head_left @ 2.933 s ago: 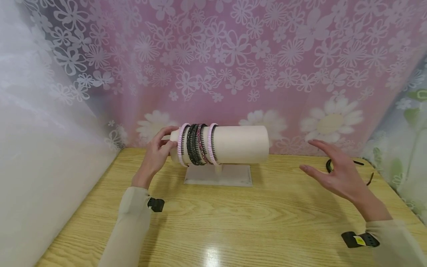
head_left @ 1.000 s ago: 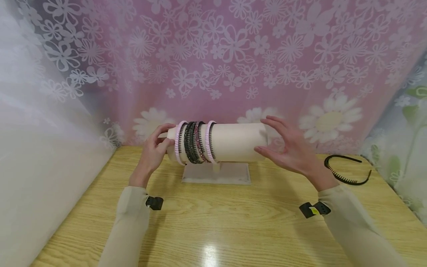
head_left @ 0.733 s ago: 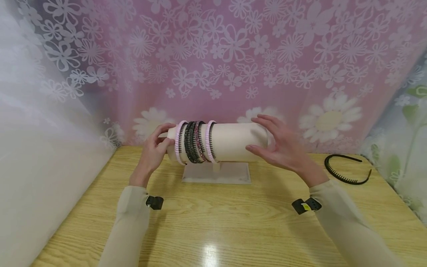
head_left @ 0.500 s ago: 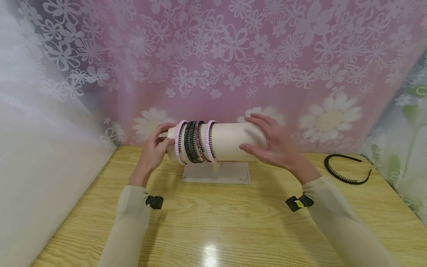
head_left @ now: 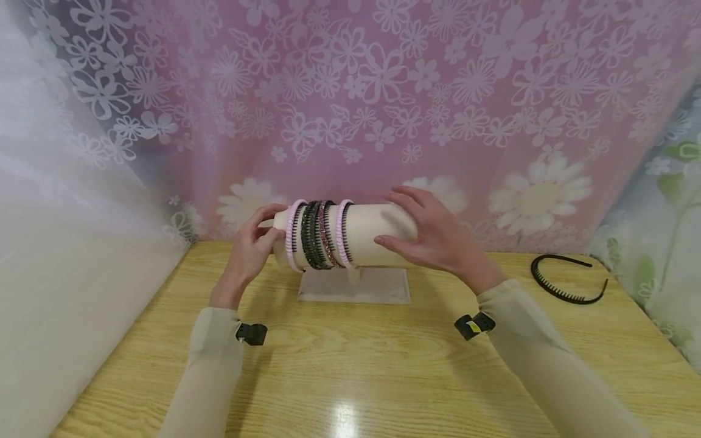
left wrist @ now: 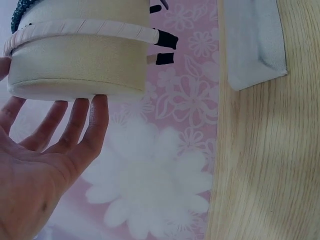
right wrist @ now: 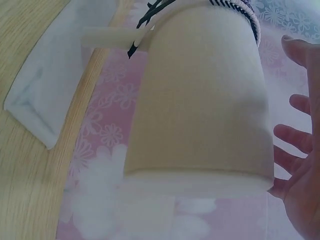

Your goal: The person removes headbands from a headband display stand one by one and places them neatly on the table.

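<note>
The left grip (head_left: 249,249) pinches one end of the cream, fabric-covered display cylinder (head_left: 364,225); its long axis runs across to the right grip (head_left: 432,236), spread, grasping nothing. Left of that nearer hand, untouched, sits the outermost pink-wrapped toothed headband (head_left: 339,234).

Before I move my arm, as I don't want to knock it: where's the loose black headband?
In the head view, the black headband lies on the table near its back right corner, to the right of the right hand.
</note>
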The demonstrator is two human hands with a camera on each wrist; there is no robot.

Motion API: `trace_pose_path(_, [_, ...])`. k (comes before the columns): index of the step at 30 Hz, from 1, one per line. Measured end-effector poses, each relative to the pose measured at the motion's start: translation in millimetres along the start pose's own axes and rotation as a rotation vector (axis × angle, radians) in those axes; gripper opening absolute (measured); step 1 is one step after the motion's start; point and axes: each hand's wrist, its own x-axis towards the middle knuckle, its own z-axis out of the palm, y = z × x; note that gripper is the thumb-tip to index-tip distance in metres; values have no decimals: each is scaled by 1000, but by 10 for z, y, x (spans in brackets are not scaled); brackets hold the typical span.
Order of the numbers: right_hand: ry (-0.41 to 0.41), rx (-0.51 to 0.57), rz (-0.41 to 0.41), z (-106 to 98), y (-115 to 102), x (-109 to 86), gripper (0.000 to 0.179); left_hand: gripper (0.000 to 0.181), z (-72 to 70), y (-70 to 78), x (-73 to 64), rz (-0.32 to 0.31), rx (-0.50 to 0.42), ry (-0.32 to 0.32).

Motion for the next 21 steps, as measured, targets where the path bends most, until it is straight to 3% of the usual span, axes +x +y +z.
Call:
trace_pose_path(15, [-42, 5, -90, 248, -147, 313, 68, 48, -7, -47, -34, 26, -44, -20])
trace_pose_path(21, [-93, -24, -39, 318, -202, 364, 74, 49, 10, -37, -33, 33, -32, -16])
